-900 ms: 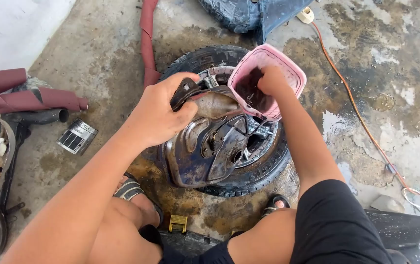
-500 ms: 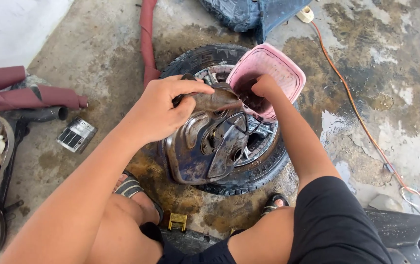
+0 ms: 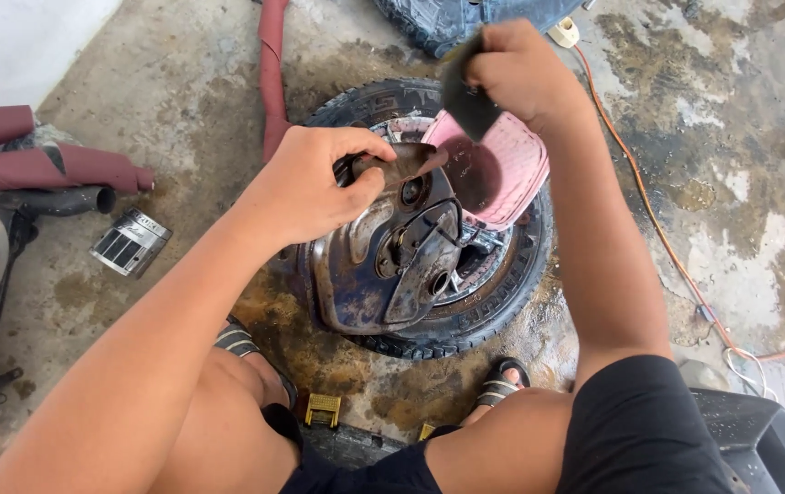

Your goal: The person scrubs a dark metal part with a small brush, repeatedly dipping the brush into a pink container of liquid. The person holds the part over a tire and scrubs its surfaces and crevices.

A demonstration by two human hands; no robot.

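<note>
Hands: left (image 3: 305, 187) grips metal cover (image 3: 383, 265), right (image 3: 525, 73) lifts dark pad (image 3: 467, 96).

Bright even daylight, soft shadows (none harsh), sharp focus, wet-floor sheen

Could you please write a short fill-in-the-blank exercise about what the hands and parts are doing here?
1. The left hand grips the top of a rusty metal part that rests on a ____.
2. The right hand holds a dark pad above a ____ tub.
3. An ____ cable runs over the floor on the right.

Missing words: tyre; pink; orange
</note>
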